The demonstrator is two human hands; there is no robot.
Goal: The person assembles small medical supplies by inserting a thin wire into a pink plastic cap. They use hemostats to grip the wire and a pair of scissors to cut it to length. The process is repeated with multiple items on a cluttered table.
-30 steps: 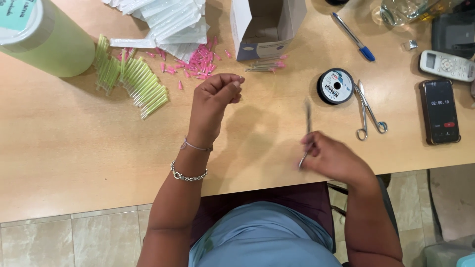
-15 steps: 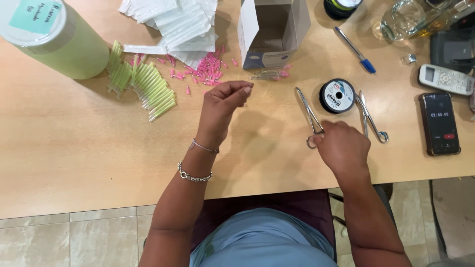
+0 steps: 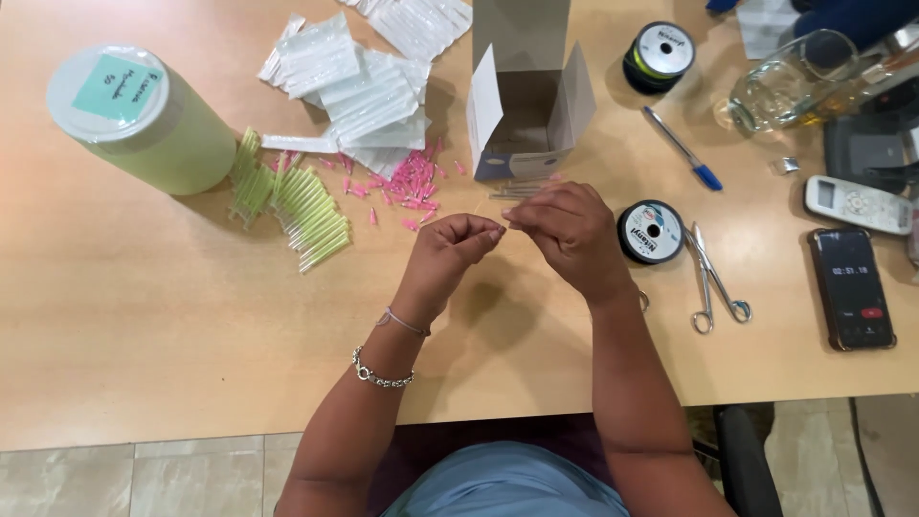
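My left hand (image 3: 455,244) and my right hand (image 3: 572,233) meet fingertip to fingertip above the middle of the wooden table (image 3: 144,325). Both pinch a small thin piece between thumb and fingers; it is too fine to make out. They hover just in front of an open white cardboard box (image 3: 525,105), and thin metal needles (image 3: 515,191) lie at the box's foot. A black spool of line (image 3: 651,232) lies right beside my right hand. A metal ring (image 3: 643,302) of a tool peeks out from under my right wrist.
Metal scissors (image 3: 716,282) lie right of the spool, then a phone (image 3: 850,287) and a remote (image 3: 857,203). Pink caps (image 3: 407,182), green tubes (image 3: 306,206), clear packets (image 3: 364,86) and a green jar (image 3: 144,120) are at the left. A second spool (image 3: 663,56), a pen (image 3: 682,148) and a glass jar (image 3: 790,81) are behind.
My right hand let go of the metal tool it held and moved left to meet my left hand. The left hand has stayed pinched, near the same spot.
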